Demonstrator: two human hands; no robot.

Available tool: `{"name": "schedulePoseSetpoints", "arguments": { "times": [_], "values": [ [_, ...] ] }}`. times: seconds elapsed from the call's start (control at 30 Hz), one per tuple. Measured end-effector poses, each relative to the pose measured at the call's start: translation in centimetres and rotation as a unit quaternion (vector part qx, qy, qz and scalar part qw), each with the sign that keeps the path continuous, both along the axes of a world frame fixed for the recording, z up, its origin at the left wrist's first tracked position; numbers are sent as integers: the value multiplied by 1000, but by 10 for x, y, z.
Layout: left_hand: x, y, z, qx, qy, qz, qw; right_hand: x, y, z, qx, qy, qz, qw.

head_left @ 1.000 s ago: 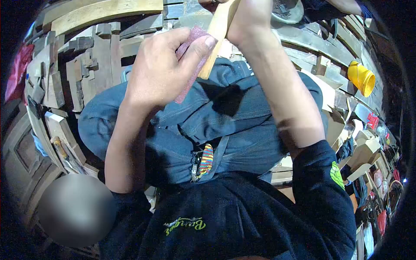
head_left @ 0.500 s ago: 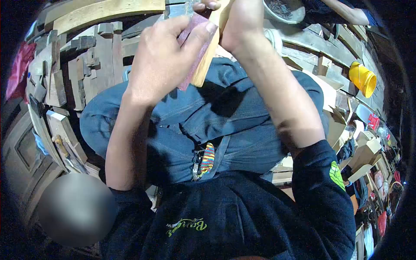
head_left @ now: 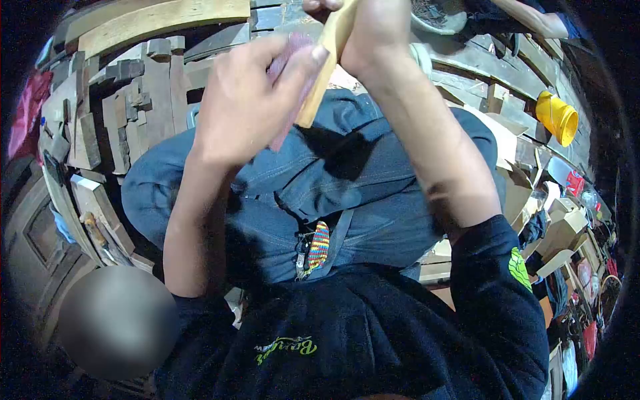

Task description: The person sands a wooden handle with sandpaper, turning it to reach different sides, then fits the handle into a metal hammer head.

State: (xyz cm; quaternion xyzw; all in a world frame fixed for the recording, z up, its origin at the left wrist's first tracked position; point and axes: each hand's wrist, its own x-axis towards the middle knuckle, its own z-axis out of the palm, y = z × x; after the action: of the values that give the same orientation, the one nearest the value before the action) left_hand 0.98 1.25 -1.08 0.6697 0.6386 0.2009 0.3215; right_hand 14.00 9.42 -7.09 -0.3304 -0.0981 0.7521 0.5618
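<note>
Hands raised over lap; left hand [head_left: 243,110] pinches reddish sandpaper [head_left: 288,87] shut against pale wood strip [head_left: 325,63]; right hand [head_left: 377,33] fisted round strip's upper end, 12 o'clock; jeans [head_left: 347,193] below; yellow cup [head_left: 557,119] at 2 o'clock; judgement: even strokes along grain, firm grip.

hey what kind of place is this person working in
Most likely a woodworking shop. Offcuts and planks are stacked all around, the left hand presses sandpaper against a pale wooden piece gripped by the right hand.
</note>
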Motion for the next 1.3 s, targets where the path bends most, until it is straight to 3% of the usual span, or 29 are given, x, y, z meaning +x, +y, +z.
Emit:
{"name": "schedulePoseSetpoints", "arguments": {
  "times": [0.23, 0.3, 0.43, 0.47, 0.57, 0.6, 0.9, 1.03, 1.07, 1.3],
  "values": [
    [-4, -2, -3, -39, -46, -10, 998, 3, 7, -1, 5, -8, -7, 1000],
    [-1, -1, -5, 11, -22, 8, 1000, 0, 4, -5, 7, 39, -3, 999],
    [0, 3, -4, 67, 4, -10, 998, -6, 4, -3, -4, 15, 14, 1000],
    [-2, 0, 4, -19, -22, -7, 1000, -1, 4, 0, -20, -20, -7, 1000],
    [2, -6, 5, -51, -54, 16, 997, 4, 8, -7, 18, 7, -7, 1000],
    [0, -1, 2, -1, 24, -6, 1000, 0, 4, -6, 17, 4, -6, 1000],
    [4, -2, 1, -9, -5, 6, 1000, -4, 3, 0, -8, 19, -8, 1000],
    [3, 1, -1, 64, 25, -14, 998, -8, 1, -4, 6, 4, 22, 1000],
    [1, -3, 0, -4, -3, 1, 1000, -5, 3, -3, 4, -6, 11, 1000],
    [6, 2, 2, 20, -6, 16, 1000, -9, -1, -1, -8, 15, 30, 999]
  ]
}}
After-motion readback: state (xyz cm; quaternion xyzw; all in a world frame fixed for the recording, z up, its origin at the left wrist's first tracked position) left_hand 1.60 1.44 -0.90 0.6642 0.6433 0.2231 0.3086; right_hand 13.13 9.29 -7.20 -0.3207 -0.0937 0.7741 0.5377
